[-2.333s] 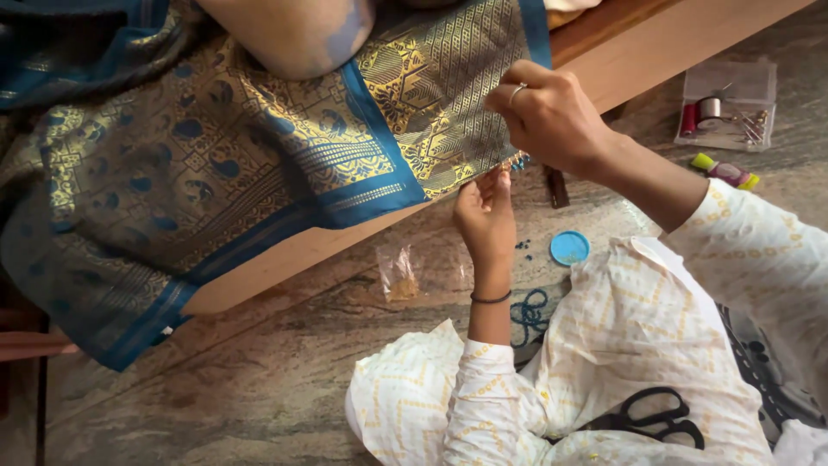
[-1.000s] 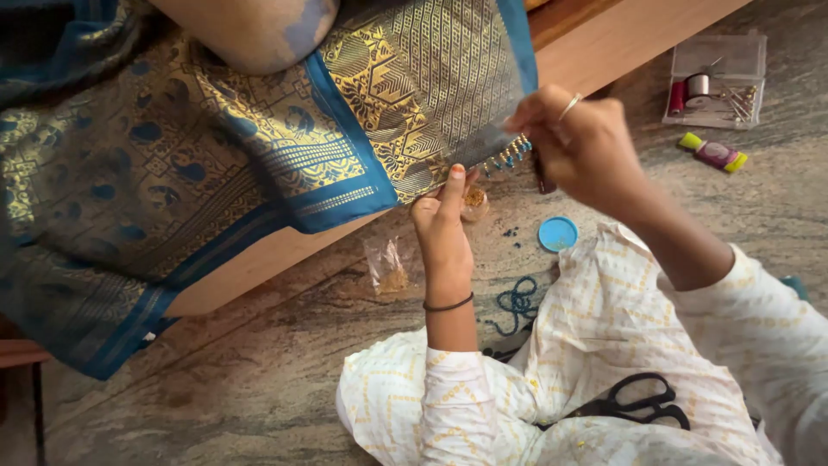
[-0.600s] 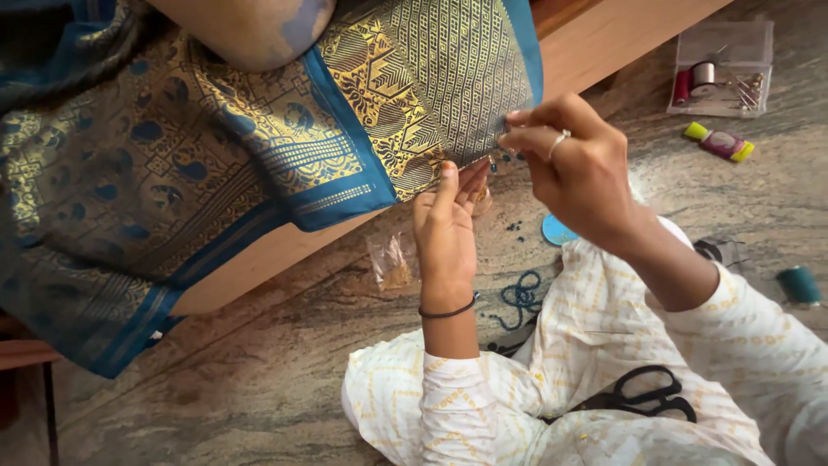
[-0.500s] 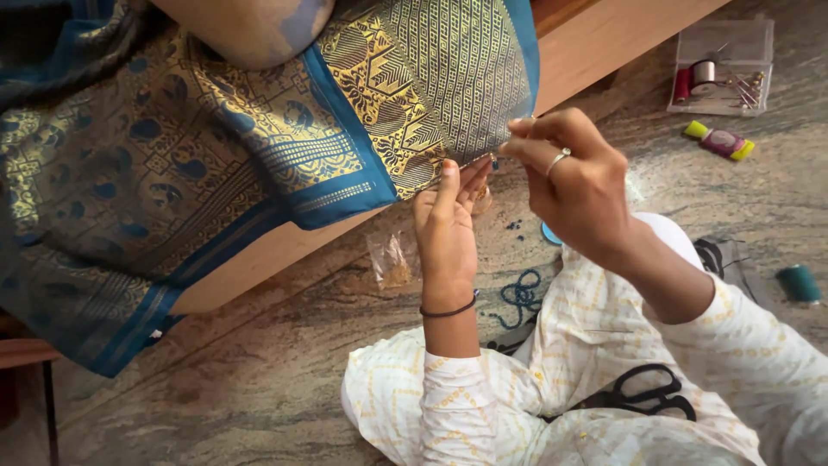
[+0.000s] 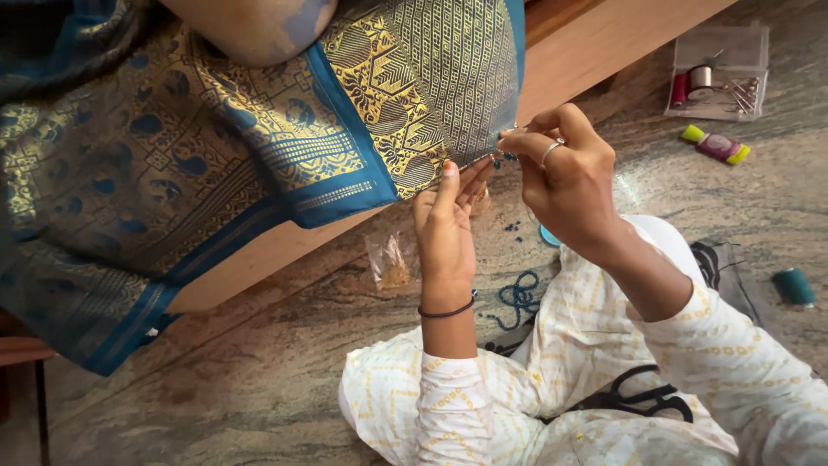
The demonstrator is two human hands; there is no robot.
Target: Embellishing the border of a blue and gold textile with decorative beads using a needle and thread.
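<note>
Fabric [image 5: 259,147], blue and gold brocade, hangs over a wooden ledge [image 5: 604,52], so its lower corner drops to hand height. Just below that corner, a small clear packet [image 5: 390,261] of gold bits lies on the stone floor. Left hand [image 5: 448,233] props the fabric's corner from beneath, fingers straight. Right hand [image 5: 569,185], touching it, pinches shut at the hem; what it grips is too small to tell. Far right of the fabric, 1 clear box [image 5: 720,82] holds thread spools.

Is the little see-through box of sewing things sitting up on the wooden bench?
No, the clear plastic box sits on the stone floor, beside the wooden bench, not on top of it.
</note>
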